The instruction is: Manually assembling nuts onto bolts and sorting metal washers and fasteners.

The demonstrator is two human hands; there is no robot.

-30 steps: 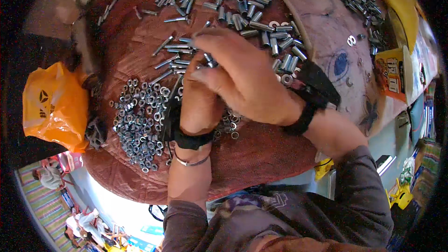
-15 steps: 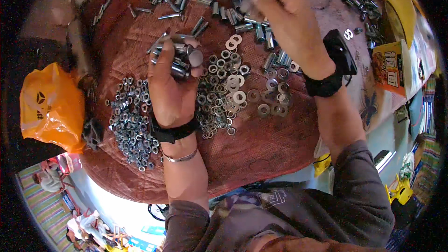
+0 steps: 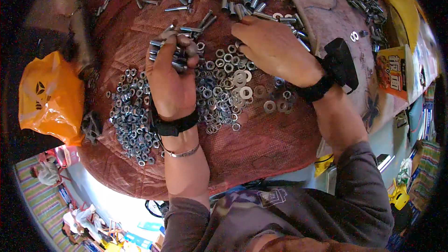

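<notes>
My left hand [image 3: 171, 77] is closed round several shiny metal bolts [image 3: 161, 51], their ends sticking out past the fingers. To the right, my right hand [image 3: 280, 49] is bent palm down with its fingers curled among the nuts and washers. Its fingertips are hidden, so what they grip cannot be made out. Steel nuts and flat washers [image 3: 245, 93] lie between and below the hands. Left of my left wrist is a heap of small hex nuts [image 3: 135, 126]. Beyond both hands spreads a pile of metal sleeves [image 3: 224, 4].
A reddish-brown quilted cloth [image 3: 261, 154] covers the work surface. An orange plastic bag [image 3: 51, 100] stands at the left. At the right are a printed carton [image 3: 392, 72] and two loose washers [image 3: 354, 36]. Other people sit in the lower left background.
My right hand has come down and toward me from the sleeve pile to the nuts and washers. My left hand keeps its bolts, with its fingers shifted round them.
</notes>
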